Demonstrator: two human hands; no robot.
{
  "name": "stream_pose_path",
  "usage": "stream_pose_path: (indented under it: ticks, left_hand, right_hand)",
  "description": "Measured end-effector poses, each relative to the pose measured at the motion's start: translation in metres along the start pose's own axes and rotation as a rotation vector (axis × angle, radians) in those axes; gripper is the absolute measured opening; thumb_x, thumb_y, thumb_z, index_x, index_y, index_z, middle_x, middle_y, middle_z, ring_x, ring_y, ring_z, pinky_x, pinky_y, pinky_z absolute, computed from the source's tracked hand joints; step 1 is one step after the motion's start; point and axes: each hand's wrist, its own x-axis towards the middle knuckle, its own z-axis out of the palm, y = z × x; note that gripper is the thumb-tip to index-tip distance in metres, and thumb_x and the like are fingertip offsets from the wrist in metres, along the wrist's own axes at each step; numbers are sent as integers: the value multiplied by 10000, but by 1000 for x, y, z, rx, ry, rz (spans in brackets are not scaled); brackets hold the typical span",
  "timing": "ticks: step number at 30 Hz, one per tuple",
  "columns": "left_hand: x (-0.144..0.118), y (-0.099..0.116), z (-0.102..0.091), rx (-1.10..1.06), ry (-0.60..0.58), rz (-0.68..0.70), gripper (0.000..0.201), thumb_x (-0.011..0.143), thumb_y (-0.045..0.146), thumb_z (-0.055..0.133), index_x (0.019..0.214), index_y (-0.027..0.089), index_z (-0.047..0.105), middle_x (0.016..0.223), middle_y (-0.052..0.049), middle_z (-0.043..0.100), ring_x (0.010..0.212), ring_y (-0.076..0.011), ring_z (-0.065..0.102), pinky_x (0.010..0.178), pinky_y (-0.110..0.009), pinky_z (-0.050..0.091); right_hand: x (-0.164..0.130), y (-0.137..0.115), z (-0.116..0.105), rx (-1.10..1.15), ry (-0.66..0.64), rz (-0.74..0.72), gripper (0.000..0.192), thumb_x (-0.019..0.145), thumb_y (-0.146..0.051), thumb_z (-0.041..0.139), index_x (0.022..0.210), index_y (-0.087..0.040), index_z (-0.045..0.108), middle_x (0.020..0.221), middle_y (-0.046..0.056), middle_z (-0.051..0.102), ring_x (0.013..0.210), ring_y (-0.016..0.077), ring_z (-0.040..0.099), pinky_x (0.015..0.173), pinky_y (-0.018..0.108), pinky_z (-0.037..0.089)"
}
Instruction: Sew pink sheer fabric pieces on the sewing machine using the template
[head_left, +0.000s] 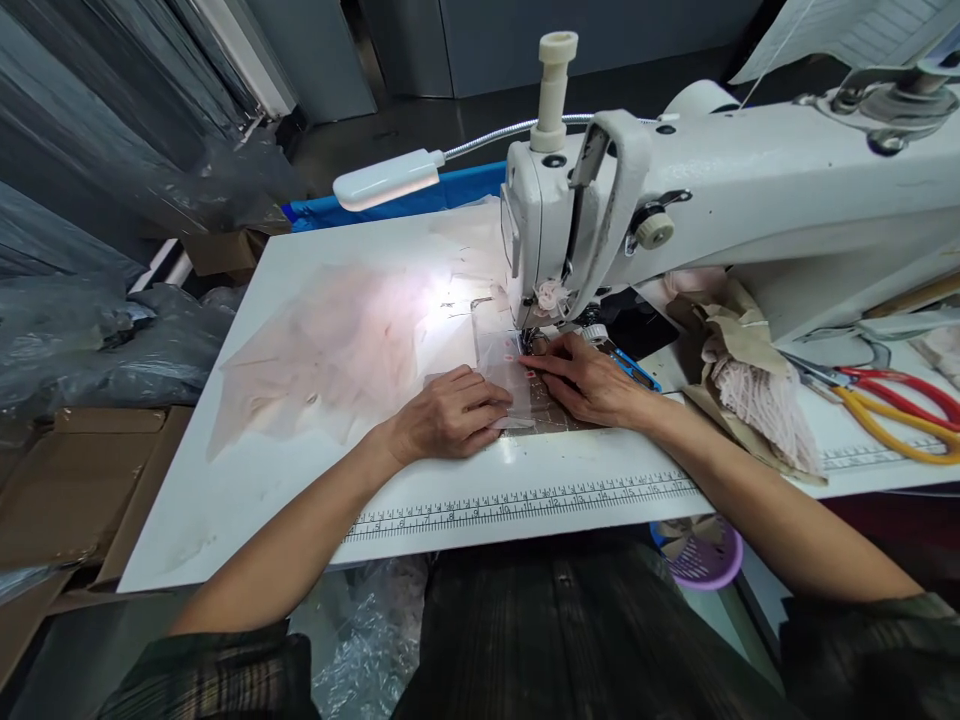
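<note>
Left of the counter (pixel 247 480), cardboard boxes (pixel 67 490) and crumpled plastic sheeting (pixel 97 330) lie on the floor. On the counter's left half rests a loose heap of sheer pale-pink fabric pieces (pixel 330 350), lit by a gooseneck lamp (pixel 386 178); judged from their position past the needle, these are pieces already stitched and pushed aside, though no seams can be made out in them.

The left hand (pixel 450 412) lies palm down, its fingers (pixel 487 395) pressed together and flat on a small translucent fabric piece (pixel 504 368), pinning it to the counter just in front of the presser foot (pixel 531 342). The right hand (pixel 592 385) rests beside it, fingers extended and close together, the fingertips touching the piece's edge next to the foot. The piece sits under or directly at the foot, so the seam in hand appears to be at its start or in progress; how much of it is sewn cannot be told.

A printed ruler (pixel 525 500) runs along the counter's front edge. The white sewing machine (pixel 750 190) spans the right half. Right of the hands lies a bundle of pink fringed trim in tan paper (pixel 750 390), seemingly stock awaiting use, then red-handled and yellow-handled scissors (pixel 892 410). A purple basket (pixel 705 550) sits below the counter.
</note>
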Motion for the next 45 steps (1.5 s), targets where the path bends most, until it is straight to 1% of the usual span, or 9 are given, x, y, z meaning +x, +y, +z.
stream_pose_path:
  ticks: [4,12,19,23,27,32,37,42,45]
  left_hand:
    - [-1,-1,-1,12,4,-5,107,861,190,555,821,167,651,948,-64,731,732,-157,627,635,-312,486]
    - [-1,0,2,-49,6,-8,103,836,192,570,787,171,659,939,-57,739,719,-154,633,633,-311,508]
    - [-3,-1,4,-73,24,-20,98,829,183,578,804,174,673,947,-47,743,728,-151,644,630,-311,518]
    - [-4,-2,3,-73,36,-27,92,829,186,587,828,174,677,958,-52,742,741,-157,651,633,-318,523]
    - [-4,-2,3,-71,27,-26,92,833,179,586,846,170,677,962,-54,742,752,-160,656,629,-319,522]
    - [-4,-2,4,-83,34,-18,67,820,154,601,828,155,668,954,-57,743,769,-165,664,650,-322,531]
    - [-3,-2,3,-76,2,-4,81,842,178,590,850,168,670,980,-52,740,828,-167,681,685,-323,543]
    - [-3,-4,1,-75,0,33,88,825,194,618,872,141,669,996,-86,735,847,-195,686,666,-331,537]
    - [-3,-4,1,-71,-8,24,95,834,200,602,876,149,670,992,-82,735,843,-191,686,665,-330,537]
  right_hand:
    - [1,-1,3,-76,-18,-15,428,980,-249,421,1395,-209,520,1075,128,539,911,260,531,821,428,502]
    - [7,-6,5,-200,-37,-7,382,985,-264,418,1325,-223,588,991,120,557,838,250,500,769,398,478]
    - [-2,-5,2,-36,-3,42,404,986,-265,428,1362,-195,556,1029,134,523,951,272,526,842,442,497]
    - [-6,-4,-2,54,-19,41,409,967,-208,434,1353,-212,568,1064,130,522,989,262,540,903,456,495]
    - [-6,-4,-2,64,-20,30,407,946,-177,440,1317,-225,603,1085,126,525,1016,264,534,938,474,486]
    - [-6,-2,0,59,-13,47,409,920,-156,445,1283,-198,628,1077,132,521,1013,267,528,936,482,488]
    - [-4,-4,-4,112,-6,93,416,933,-157,426,1304,-209,608,1081,123,533,1003,247,550,917,439,503]
    - [-3,-1,-1,65,-32,50,434,923,-166,445,1325,-216,599,1066,123,508,976,255,534,908,457,498]
    - [-3,2,2,51,-35,43,439,909,-150,445,1310,-210,612,1065,125,501,981,259,523,911,461,496]
